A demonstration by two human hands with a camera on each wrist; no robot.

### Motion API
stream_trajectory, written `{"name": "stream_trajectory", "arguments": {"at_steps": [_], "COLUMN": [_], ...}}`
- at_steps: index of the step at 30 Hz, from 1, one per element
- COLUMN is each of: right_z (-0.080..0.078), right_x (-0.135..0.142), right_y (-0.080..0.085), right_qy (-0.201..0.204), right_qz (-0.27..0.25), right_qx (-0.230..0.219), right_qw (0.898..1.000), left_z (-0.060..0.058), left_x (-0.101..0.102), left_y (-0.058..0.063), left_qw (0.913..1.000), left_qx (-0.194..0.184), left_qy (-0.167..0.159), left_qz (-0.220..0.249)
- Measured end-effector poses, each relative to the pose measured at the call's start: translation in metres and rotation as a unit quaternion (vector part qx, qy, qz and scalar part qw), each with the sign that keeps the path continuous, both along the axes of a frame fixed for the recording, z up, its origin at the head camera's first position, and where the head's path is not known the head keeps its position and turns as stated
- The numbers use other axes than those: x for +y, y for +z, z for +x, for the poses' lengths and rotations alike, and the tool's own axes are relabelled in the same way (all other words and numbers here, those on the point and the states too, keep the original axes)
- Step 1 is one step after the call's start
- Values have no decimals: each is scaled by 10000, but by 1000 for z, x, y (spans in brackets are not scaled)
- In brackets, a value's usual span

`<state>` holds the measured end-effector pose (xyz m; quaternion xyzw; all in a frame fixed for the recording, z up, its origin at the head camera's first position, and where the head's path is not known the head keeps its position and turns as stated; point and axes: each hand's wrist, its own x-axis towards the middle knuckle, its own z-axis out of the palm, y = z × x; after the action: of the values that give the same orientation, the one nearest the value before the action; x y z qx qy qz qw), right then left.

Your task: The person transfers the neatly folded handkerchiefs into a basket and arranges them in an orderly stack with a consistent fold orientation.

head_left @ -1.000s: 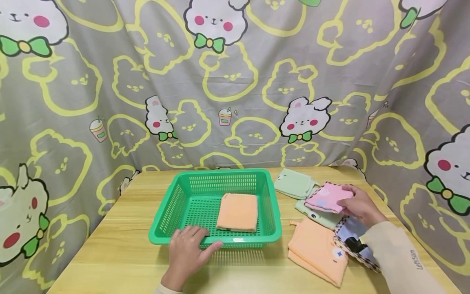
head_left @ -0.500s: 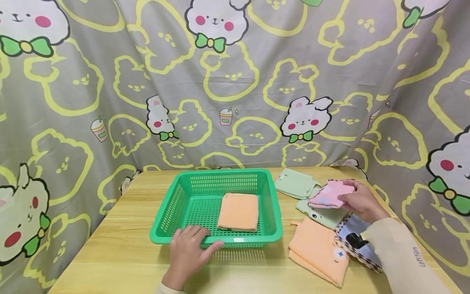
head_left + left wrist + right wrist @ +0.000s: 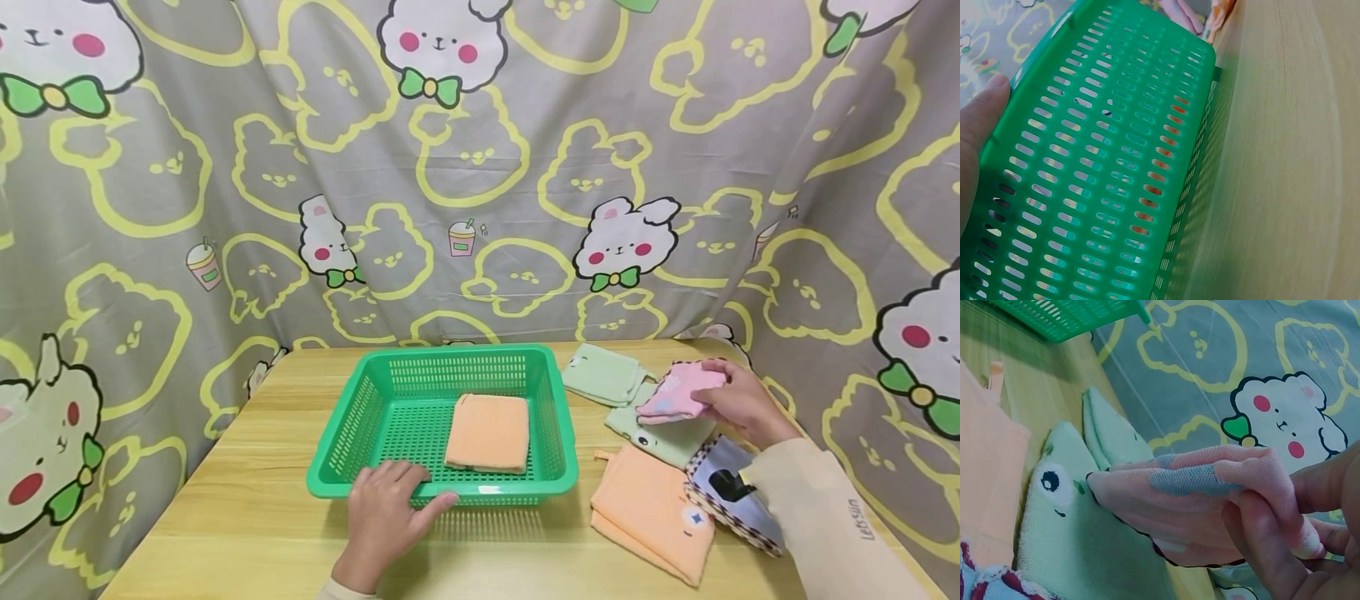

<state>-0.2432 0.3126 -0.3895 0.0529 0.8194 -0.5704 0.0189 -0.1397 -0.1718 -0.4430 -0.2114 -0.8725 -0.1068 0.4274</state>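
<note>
A folded pink towel (image 3: pixel 684 392) with a blue patch is pinched at its right end by my right hand (image 3: pixel 742 407), thumb on the near side. It is held over a light green towel (image 3: pixel 663 439) with a printed eye; in the right wrist view the pink towel (image 3: pixel 1179 506) hangs bent from the fingers. My left hand (image 3: pixel 386 508) grips the front rim of a green plastic basket (image 3: pixel 442 490), fingers over the rim and thumb outside. Inside the basket, toward its right, lies a folded orange towel (image 3: pixel 487 433).
Right of the basket on the wooden table (image 3: pixel 247 500) lie another light green towel (image 3: pixel 600 373), an orange towel (image 3: pixel 651 512) and a blue towel with a checked edge (image 3: pixel 731 492), partly under the right sleeve. A patterned curtain (image 3: pixel 510 167) hangs behind.
My right hand has moved slightly right and back with the pink towel, which now looks more tilted and exposes more of the green towel beneath. My left hand stays on the basket rim.
</note>
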Motion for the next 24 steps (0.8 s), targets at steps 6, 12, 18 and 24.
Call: {"name": "stream_trajectory", "arguments": {"at_steps": [6,12,18,24], "right_z": [-1,-2,-4,-5], "right_x": [-2,-5,-6,-9], "right_y": [4,9,12,13], "right_qy": [-5,51,94,95], "right_qz": [-74,-105,-43,41], "right_qx": [9,40,78,106], "right_qw": [10000,9999,9999,9999], "left_z": [0,0,0,0], "left_x": [0,0,0,0], "left_y": [0,1,1,1], "left_qw": [10000,10000,10000,10000], "left_qx": [26,15,-19,-80], "left_qy": [2,3,-10,7], "left_qz": [0,-29,-41,-35]}}
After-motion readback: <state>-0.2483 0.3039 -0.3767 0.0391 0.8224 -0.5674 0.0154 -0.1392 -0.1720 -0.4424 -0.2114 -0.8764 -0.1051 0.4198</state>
